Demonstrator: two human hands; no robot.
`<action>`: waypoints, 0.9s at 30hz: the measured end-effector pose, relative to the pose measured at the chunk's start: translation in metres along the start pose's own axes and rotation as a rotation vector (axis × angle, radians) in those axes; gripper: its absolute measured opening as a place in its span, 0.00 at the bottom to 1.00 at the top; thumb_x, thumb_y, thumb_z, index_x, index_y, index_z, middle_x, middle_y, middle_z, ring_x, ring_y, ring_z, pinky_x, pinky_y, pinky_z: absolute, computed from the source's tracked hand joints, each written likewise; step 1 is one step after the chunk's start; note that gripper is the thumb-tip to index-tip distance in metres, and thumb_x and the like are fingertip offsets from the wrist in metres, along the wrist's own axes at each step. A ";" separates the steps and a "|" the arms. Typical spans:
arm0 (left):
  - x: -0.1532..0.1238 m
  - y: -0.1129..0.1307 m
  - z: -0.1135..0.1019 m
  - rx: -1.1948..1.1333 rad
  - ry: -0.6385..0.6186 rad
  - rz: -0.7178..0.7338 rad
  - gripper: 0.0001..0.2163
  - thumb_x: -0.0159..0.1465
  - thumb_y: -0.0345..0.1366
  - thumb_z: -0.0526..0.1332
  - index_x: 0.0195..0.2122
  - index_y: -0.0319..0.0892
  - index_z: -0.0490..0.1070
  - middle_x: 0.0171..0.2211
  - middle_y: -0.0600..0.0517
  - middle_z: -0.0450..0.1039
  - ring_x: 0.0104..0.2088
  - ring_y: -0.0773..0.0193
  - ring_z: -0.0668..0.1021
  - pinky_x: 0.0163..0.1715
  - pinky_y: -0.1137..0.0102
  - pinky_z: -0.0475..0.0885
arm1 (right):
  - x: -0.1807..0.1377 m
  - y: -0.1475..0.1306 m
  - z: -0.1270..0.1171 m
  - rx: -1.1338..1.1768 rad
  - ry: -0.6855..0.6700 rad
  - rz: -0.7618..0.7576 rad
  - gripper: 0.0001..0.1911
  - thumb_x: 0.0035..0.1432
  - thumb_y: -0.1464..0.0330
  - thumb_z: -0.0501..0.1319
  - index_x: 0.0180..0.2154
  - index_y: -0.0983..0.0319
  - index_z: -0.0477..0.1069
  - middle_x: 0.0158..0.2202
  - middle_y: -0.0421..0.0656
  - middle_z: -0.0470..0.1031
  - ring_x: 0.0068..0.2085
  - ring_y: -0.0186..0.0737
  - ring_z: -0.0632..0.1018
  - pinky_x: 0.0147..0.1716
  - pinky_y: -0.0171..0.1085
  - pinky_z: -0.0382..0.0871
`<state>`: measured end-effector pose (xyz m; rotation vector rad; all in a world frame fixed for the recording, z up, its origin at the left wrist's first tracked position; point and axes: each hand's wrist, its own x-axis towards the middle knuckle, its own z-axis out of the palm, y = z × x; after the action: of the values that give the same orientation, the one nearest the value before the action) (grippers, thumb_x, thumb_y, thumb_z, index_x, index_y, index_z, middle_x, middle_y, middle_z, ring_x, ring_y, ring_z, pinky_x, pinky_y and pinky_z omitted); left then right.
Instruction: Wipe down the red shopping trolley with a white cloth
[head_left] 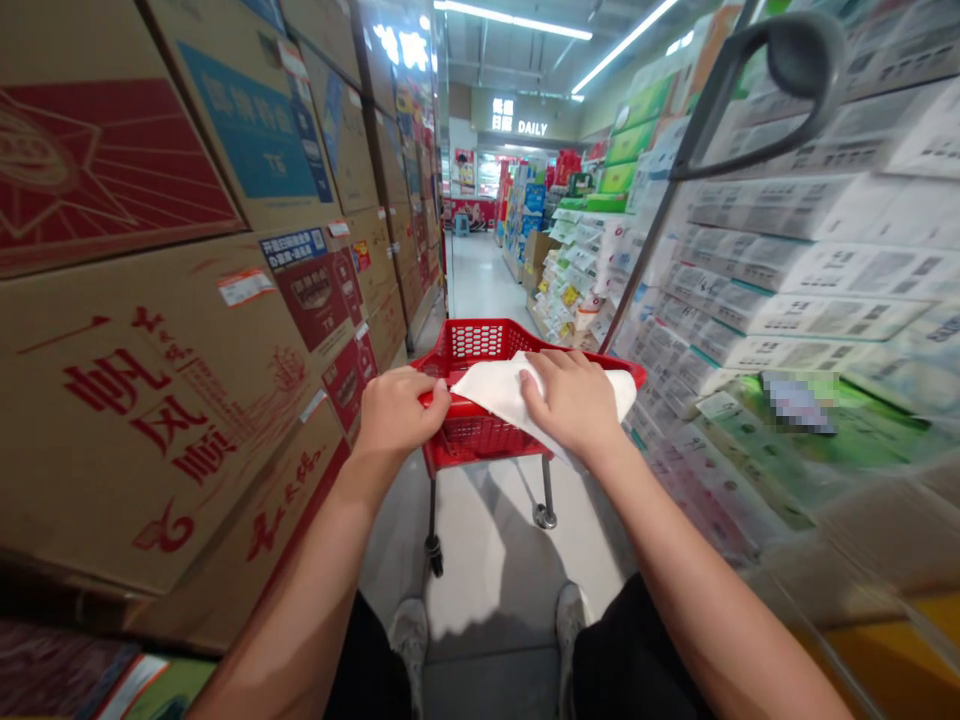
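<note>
In front of me is a red plastic shopping cart (480,338) with a perforated basket and thin legs on wheels. My left hand (399,408) is closed around the left end of its near rim. A white cloth (493,388) lies across the middle and right of that rim. My right hand (571,398) is closed over the cloth, pressing it against the rim, with the thumb toward the left. A grey looped handle (780,150) on a long rod rises at the upper right, its lower end meeting the basket's right side.
Stacked cardboard cartons (150,400) form a wall close on the left. Stacked white packages (810,260) and a green package (847,430) crowd the right. Between them the tiled aisle floor (487,270) runs forward to displays and a blue stool (461,224). My shoes (410,640) stand behind the cart.
</note>
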<state>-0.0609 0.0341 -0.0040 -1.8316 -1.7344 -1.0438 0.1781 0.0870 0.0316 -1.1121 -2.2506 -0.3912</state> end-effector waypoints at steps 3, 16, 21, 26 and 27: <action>0.002 0.002 0.007 -0.025 0.020 0.012 0.17 0.64 0.39 0.54 0.20 0.42 0.71 0.23 0.48 0.73 0.27 0.62 0.74 0.30 0.65 0.62 | 0.002 -0.022 0.000 0.030 -0.014 -0.121 0.24 0.70 0.53 0.49 0.53 0.60 0.74 0.46 0.52 0.80 0.47 0.54 0.75 0.49 0.48 0.62; 0.007 0.011 0.023 -0.084 0.097 0.053 0.15 0.61 0.35 0.54 0.17 0.44 0.63 0.20 0.48 0.70 0.26 0.61 0.73 0.31 0.65 0.63 | -0.010 0.031 -0.008 -0.022 -0.054 0.035 0.21 0.69 0.55 0.50 0.48 0.61 0.74 0.45 0.52 0.79 0.46 0.53 0.77 0.41 0.43 0.64; 0.008 0.013 0.026 -0.077 0.127 0.063 0.13 0.60 0.33 0.54 0.17 0.44 0.62 0.20 0.49 0.71 0.26 0.61 0.72 0.31 0.64 0.63 | -0.010 -0.006 0.000 0.103 -0.010 -0.241 0.27 0.67 0.52 0.53 0.58 0.62 0.69 0.56 0.53 0.74 0.54 0.55 0.73 0.53 0.47 0.64; 0.008 0.010 0.021 -0.052 0.109 0.077 0.14 0.61 0.35 0.53 0.17 0.44 0.61 0.20 0.49 0.70 0.26 0.62 0.72 0.30 0.65 0.62 | -0.008 0.024 -0.004 0.058 -0.059 -0.025 0.24 0.70 0.53 0.48 0.54 0.60 0.72 0.49 0.51 0.79 0.49 0.53 0.76 0.47 0.45 0.65; 0.008 0.010 0.020 -0.053 0.106 0.076 0.14 0.61 0.35 0.53 0.17 0.44 0.61 0.20 0.49 0.70 0.26 0.62 0.72 0.30 0.65 0.63 | -0.008 0.034 -0.005 0.024 -0.080 0.053 0.24 0.71 0.53 0.48 0.52 0.60 0.73 0.46 0.50 0.80 0.47 0.53 0.77 0.44 0.44 0.65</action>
<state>-0.0468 0.0528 -0.0093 -1.8243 -1.5778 -1.1444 0.2105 0.0998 0.0305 -1.1912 -2.2836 -0.3027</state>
